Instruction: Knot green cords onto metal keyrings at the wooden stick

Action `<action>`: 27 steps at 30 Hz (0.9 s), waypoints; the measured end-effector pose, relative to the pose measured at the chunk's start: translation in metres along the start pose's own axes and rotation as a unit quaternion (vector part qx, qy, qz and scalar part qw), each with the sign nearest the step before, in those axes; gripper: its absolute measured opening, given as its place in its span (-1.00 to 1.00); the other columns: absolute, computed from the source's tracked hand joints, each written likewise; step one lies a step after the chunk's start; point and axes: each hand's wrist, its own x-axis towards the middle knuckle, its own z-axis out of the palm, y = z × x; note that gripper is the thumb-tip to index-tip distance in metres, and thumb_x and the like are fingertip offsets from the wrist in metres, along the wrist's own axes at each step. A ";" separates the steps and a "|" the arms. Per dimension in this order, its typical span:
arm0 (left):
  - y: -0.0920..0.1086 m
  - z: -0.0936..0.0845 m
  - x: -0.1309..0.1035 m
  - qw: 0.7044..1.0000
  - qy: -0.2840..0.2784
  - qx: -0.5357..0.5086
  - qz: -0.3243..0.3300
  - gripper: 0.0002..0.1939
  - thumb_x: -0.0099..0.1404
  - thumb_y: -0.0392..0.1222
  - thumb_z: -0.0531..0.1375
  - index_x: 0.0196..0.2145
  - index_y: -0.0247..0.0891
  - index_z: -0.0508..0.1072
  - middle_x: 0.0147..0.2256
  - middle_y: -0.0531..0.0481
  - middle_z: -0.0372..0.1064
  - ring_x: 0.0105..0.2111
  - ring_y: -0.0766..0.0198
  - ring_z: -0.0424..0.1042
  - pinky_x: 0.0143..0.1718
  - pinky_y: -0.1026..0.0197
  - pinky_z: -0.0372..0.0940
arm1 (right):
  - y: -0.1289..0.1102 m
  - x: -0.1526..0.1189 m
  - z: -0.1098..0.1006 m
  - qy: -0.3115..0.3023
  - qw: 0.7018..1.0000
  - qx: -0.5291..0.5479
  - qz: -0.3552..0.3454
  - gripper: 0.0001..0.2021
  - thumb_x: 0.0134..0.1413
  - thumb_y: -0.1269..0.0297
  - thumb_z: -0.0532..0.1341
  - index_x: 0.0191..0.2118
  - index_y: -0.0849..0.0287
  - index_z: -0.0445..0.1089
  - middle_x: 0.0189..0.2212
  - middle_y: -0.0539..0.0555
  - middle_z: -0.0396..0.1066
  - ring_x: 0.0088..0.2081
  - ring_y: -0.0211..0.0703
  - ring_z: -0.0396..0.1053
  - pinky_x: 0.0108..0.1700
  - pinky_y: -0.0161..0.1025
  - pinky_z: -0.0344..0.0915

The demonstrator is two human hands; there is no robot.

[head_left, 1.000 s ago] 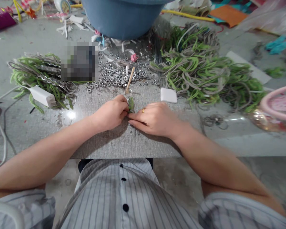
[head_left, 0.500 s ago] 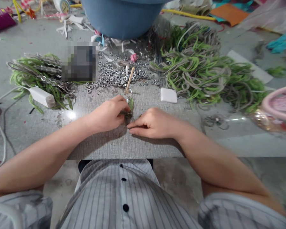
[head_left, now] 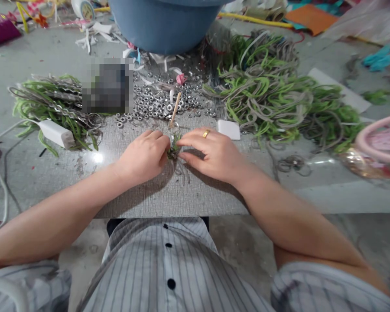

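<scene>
The left hand (head_left: 144,154) looks closed on a small green and gray cord piece (head_left: 173,152). The right hand (head_left: 219,156) has its thumb and pointer finger apart, close beside it. The piece lies near the middle of the worktop's (head_left: 136,201) front edge. It looks half made: a metal ring (head_left: 176,126) is at its top, but loose ends stick out. Farther back are many metal nuts (head_left: 146,102). The left fingertips are hidden, so the knot is hard to see. The blue tub (head_left: 169,28) is cut off on top.
</scene>
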 end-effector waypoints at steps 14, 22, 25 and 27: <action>0.014 0.018 -0.003 0.998 0.031 0.028 -0.040 -0.47 0.38 -0.19 0.00 0.23 -0.55 0.17 0.21 -0.42 0.19 0.29 -0.14 0.07 0.23 -0.22 0.04 | -0.004 0.003 0.003 -0.155 0.975 -0.154 0.043 -0.51 0.26 0.26 0.07 0.21 0.46 0.22 0.22 0.38 0.22 0.27 0.17 0.15 0.24 0.24 0.06; 0.012 0.018 -0.002 0.997 -0.042 0.047 -0.050 -0.37 0.41 -0.11 -0.04 0.31 -0.58 0.02 0.31 -0.42 -0.05 0.35 -0.11 -0.10 0.29 -0.23 -0.09 | -0.007 0.001 0.003 -0.163 0.968 -0.181 0.066 -0.47 0.29 0.16 0.01 0.25 0.40 0.16 0.28 0.39 0.10 0.32 0.23 0.04 0.26 0.46 -0.19; 0.012 0.015 -0.002 0.996 -0.060 0.044 -0.055 -0.31 0.39 -0.07 -0.01 0.32 -0.56 -0.03 0.33 -0.40 -0.09 0.36 -0.10 -0.14 0.29 -0.25 -0.12 | -0.007 0.001 0.003 -0.167 0.973 -0.150 0.053 -0.44 0.28 0.21 0.00 0.30 0.42 0.06 0.32 0.38 0.01 0.34 0.17 0.00 0.29 0.39 -0.19; 0.012 0.014 -0.002 0.995 -0.069 0.040 -0.056 -0.29 0.38 -0.04 0.00 0.32 -0.55 -0.03 0.33 -0.39 -0.11 0.36 -0.10 -0.16 0.29 -0.26 -0.14 | -0.009 0.001 0.005 -0.181 0.974 -0.127 0.053 -0.45 0.28 0.28 -0.04 0.32 0.44 0.01 0.32 0.38 0.01 0.35 0.13 -0.02 0.30 0.37 -0.19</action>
